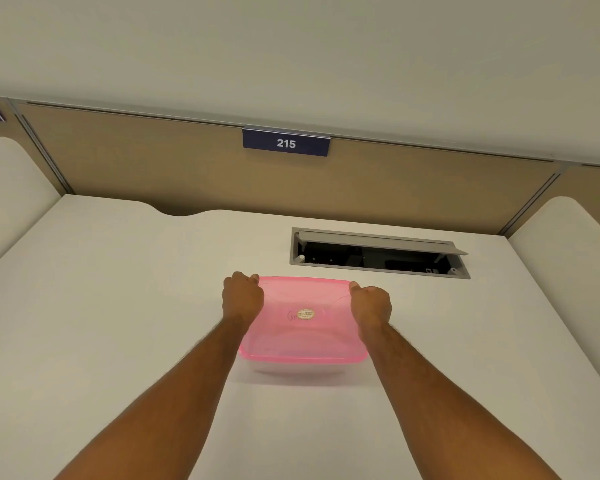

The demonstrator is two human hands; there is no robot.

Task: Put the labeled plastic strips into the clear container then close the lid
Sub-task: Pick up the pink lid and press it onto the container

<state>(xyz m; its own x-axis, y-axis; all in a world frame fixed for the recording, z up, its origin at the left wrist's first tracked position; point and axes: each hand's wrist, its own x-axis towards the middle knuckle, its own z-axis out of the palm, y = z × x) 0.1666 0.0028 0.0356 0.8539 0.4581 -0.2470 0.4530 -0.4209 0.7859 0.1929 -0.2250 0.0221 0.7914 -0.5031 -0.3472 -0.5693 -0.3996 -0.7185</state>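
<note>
A clear container (303, 368) with a translucent pink lid (302, 336) sits on the white desk (118, 306) in the middle of the view. A small round sticker marks the lid's centre. My left hand (242, 299) grips the lid's far left corner with curled fingers. My right hand (371, 304) grips the far right corner the same way. The lid lies over the container. No labeled strips show; the pink lid hides the inside.
An open cable hatch (378, 252) with a raised grey flap is set into the desk just behind the container, to the right. A tan partition carries a blue sign reading 215 (286, 143). White side panels flank the desk.
</note>
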